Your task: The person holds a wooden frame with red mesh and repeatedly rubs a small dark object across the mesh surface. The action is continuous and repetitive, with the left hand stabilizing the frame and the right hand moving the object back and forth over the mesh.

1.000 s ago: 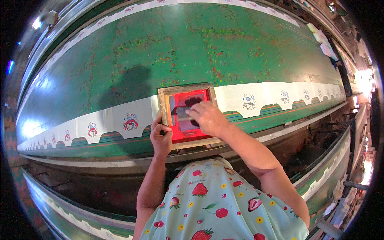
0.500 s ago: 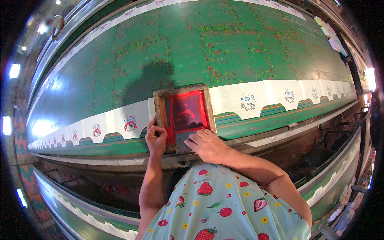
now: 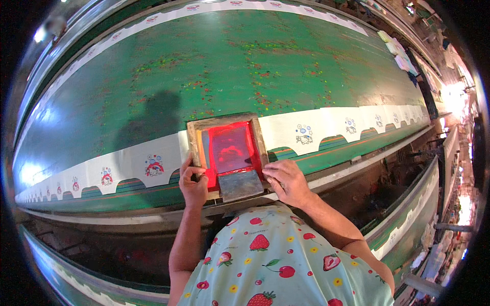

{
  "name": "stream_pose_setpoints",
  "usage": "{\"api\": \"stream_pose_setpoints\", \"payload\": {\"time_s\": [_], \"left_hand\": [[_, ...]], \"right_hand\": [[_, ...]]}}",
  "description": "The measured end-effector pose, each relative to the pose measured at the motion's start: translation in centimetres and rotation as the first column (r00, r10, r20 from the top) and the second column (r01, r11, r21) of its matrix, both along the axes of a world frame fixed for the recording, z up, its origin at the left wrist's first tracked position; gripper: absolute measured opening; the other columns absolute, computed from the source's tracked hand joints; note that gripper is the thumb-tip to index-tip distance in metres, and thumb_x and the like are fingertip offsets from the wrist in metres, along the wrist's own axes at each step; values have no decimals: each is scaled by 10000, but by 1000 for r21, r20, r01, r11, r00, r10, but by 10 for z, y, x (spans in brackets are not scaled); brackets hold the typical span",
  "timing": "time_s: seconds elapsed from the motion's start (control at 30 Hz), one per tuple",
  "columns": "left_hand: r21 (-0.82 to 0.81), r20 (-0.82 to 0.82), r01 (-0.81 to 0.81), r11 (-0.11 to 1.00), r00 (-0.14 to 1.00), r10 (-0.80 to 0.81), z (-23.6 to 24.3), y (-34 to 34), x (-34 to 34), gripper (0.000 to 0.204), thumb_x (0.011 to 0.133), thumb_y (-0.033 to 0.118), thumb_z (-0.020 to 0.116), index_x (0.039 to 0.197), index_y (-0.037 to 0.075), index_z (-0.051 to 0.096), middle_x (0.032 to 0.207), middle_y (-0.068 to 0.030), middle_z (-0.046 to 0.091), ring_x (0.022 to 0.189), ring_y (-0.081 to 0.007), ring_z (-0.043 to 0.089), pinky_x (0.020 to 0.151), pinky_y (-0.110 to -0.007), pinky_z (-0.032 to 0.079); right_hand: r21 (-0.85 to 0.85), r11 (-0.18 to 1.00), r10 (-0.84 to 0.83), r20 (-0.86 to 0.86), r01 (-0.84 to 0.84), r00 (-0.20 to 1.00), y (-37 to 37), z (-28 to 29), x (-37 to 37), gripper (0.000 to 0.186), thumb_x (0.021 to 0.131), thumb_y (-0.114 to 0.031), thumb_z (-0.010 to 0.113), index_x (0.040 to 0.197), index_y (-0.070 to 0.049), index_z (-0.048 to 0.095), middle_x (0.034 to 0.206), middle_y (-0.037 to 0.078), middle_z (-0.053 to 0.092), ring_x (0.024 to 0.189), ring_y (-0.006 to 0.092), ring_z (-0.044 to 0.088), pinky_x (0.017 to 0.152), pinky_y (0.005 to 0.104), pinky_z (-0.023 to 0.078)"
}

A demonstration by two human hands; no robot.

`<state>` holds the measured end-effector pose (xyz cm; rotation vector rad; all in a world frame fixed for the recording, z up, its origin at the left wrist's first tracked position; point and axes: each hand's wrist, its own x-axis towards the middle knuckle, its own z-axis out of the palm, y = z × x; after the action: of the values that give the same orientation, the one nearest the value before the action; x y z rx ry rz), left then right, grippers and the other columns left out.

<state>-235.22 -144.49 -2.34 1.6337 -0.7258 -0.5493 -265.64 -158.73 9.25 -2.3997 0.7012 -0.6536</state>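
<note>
A screen printing frame [image 3: 190,137] with wooden bars and red-edged mesh lies over the white fabric strip at the table's near edge. Inside its near end rests a flat grey squeegee [image 3: 240,184], touched by neither hand. My left hand [image 3: 194,187] is closed at the frame's near left corner, its fingers curled against the wooden bar. At the near right corner, my right hand [image 3: 288,182] has its fingers and thumb closed on the right bar. A dark red patch of ink shows on the mesh. The fabric beneath the frame is hidden.
White scalloped fabric pieces run along the near edge, with red-and-blue prints [image 3: 154,166] on the left and blue-outline prints [image 3: 304,133] on the right. The long green table [image 3: 214,66] is speckled with paint. A rail [image 3: 326,176] borders it. Folded cloths [image 3: 395,51] lie far right.
My right hand has left the squeegee and moved right onto the frame's right bar. My left hand stays at the left side. The whole view has shifted slightly.
</note>
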Motion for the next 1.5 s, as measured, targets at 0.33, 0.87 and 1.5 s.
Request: {"api": "stream_pose_setpoints", "payload": {"time_s": [0.33,0.87,1.5], "left_hand": [[53,228,-4,999,974,-9,45,-11,-23,221,817,-144,737,909,56,713,1663,-259,580,1561,-389,544,1251,-471,449],[-15,86,28,999,996,-27,9,-134,-220,217,819,-117,753,931,69,744,1654,-305,572,1555,-412,547,1271,-498,423],[-15,69,11,1000,998,-10,9,-154,-247,130,805,-82,754,840,36,712,1640,-302,600,1511,-373,603,1214,-422,465]], "right_hand": [[527,835,-246,101,158,964,20,-27,-27,428,935,-43,815,1360,-60,766,1429,181,715,1350,348,656,1182,459,499],[462,840,-391,151,285,908,-78,-46,-209,426,923,-60,817,1346,-62,762,1428,169,722,1361,360,645,1192,481,488],[271,935,-279,158,230,947,-103,-34,-243,335,930,5,777,1263,-34,775,1379,172,731,1308,379,677,1150,481,528]]}}
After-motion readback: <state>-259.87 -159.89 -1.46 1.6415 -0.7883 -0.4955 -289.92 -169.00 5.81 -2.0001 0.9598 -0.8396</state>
